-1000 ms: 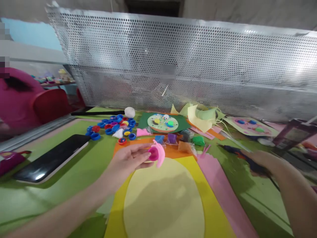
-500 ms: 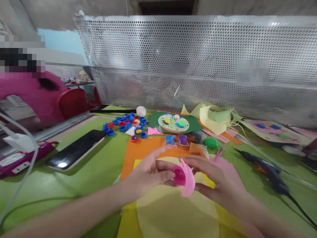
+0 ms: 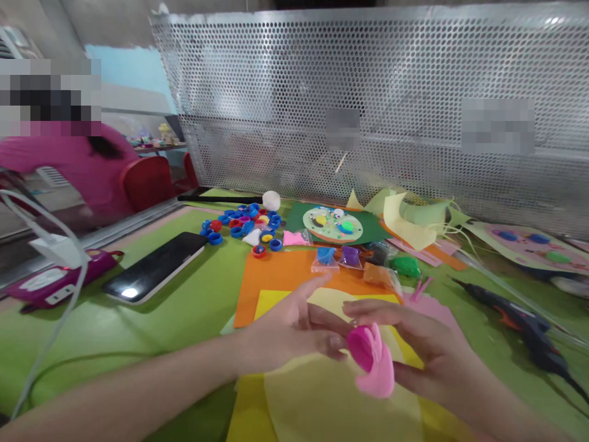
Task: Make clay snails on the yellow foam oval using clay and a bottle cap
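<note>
In the head view, a bright pink bottle cap [image 3: 361, 348] with light pink modelling clay [image 3: 380, 371] wrapped round its side is tilted, its hollow facing left. My right hand [image 3: 426, 347] grips it from the right, fingers over the top and thumb low behind it. Just left of the rim is my left hand [image 3: 294, 328], with its thumb and fingers apart and the index fingertip close to the cap; whether it touches is unclear. Beneath both hands lies a pale yellow paper circle [image 3: 340, 399] on yellow and orange sheets [image 3: 262, 276].
Bottle caps [image 3: 237, 230] pile up beyond my hands, beside bagged clay [image 3: 326, 258] and a decorated paper disc [image 3: 317, 230]. A hot glue gun [image 3: 519, 322] lies right; a phone [image 3: 156, 267] and purple power strip [image 3: 64, 279] lie left. A perforated metal panel [image 3: 299, 73] stands behind; a person sits left.
The clay-wrapped cap has moved right and lower with my right hand. My left thumb has come off its rim. The camera view has shifted slightly.
</note>
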Tool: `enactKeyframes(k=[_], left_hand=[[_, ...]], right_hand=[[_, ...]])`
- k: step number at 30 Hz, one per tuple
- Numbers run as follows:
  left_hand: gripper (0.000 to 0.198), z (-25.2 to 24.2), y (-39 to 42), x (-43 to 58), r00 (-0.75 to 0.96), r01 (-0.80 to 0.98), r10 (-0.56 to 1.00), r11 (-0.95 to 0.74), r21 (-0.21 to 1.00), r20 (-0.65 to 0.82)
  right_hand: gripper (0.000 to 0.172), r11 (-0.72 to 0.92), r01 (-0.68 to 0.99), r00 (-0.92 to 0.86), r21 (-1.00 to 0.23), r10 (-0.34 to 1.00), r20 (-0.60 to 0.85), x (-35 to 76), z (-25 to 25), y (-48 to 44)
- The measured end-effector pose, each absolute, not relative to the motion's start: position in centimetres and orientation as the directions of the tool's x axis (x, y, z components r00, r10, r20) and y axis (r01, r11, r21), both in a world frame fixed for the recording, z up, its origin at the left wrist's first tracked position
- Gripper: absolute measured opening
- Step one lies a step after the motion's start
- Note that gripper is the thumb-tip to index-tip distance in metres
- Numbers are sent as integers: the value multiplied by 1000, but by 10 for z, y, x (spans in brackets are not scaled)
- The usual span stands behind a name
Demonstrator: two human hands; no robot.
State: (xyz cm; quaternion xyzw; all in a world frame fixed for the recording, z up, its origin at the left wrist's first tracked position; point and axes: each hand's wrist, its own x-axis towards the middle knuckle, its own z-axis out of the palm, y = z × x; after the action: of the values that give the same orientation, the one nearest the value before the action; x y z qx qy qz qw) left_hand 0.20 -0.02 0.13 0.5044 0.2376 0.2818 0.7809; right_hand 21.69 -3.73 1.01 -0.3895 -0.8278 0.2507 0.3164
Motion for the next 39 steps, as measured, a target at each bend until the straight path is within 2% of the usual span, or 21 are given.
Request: enactKeyframes(k=[3, 5, 8, 12, 16, 19, 26, 33, 39], left_hand=[[73, 9, 7, -6, 651, -40, 758, 94, 995, -45], [65, 17, 10, -11, 585, 65, 811, -54, 996, 6], [58, 25, 8, -14, 578, 185, 816, -153, 971, 19], [58, 23, 1, -10, 645, 203, 758, -291, 935, 96], [62, 21, -2, -8, 696, 209, 697, -426, 880, 172], [64, 21, -3, -10, 709, 240, 680, -479, 844, 184], [69, 16, -2, -11, 786, 246, 550, -696, 674, 282], [72, 14, -2, -11, 794, 270, 510, -783, 560, 331], [69, 12, -2, -11, 793, 269, 499, -801, 535, 350]], right_hand=[[35, 604, 614, -490, -507, 796, 355, 225, 13, -39], [32, 626, 678, -496, -385, 777, 389, 227, 12, -40], [27, 639, 726, -501, -255, 745, 440, 226, 10, -43], [22, 692, 706, -576, -149, 685, 446, 220, 7, -46], [20, 703, 703, -607, -107, 671, 426, 217, 10, -47], [29, 717, 691, -618, -90, 651, 441, 216, 15, -47], [33, 726, 677, -634, -123, 659, 404, 215, 15, -48], [38, 744, 664, -658, -76, 630, 413, 217, 15, -47], [42, 740, 669, -643, -68, 624, 444, 214, 19, -47]])
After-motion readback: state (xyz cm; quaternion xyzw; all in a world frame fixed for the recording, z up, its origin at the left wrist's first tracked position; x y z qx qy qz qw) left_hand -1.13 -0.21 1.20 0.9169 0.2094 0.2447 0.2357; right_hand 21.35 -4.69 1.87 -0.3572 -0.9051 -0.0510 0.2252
